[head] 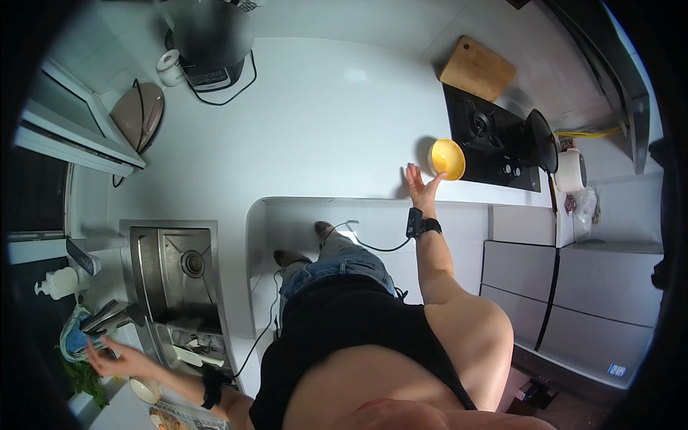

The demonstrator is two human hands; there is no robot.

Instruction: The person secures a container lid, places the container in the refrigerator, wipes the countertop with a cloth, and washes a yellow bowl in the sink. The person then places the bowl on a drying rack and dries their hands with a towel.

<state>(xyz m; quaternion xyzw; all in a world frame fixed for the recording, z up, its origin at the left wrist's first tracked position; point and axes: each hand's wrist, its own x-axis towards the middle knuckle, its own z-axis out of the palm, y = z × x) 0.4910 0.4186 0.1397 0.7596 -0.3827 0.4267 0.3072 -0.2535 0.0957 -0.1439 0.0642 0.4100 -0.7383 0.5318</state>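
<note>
My right hand (423, 186) is at the counter's front edge, fingers spread, with its thumb by the lower rim of a yellow bowl (448, 159). The bowl appears tilted beside the black gas hob (475, 115); whether the thumb touches it I cannot tell. On the far left, my left hand (115, 359) reaches beside the sink with fingers apart, close to a holder with metal utensils (106, 318) and a blue-green cloth (75, 338). Nothing shows in its grasp. Leafy greens (85, 379) lie just below it.
A steel sink (215, 269) holds a cleaver (196, 357) in its lower basin. A wooden cutting board (478, 69) leans behind the hob, and a black pan (540, 141) stands on its right. A corded appliance (209, 75) is at the back left, near an open window (80, 134).
</note>
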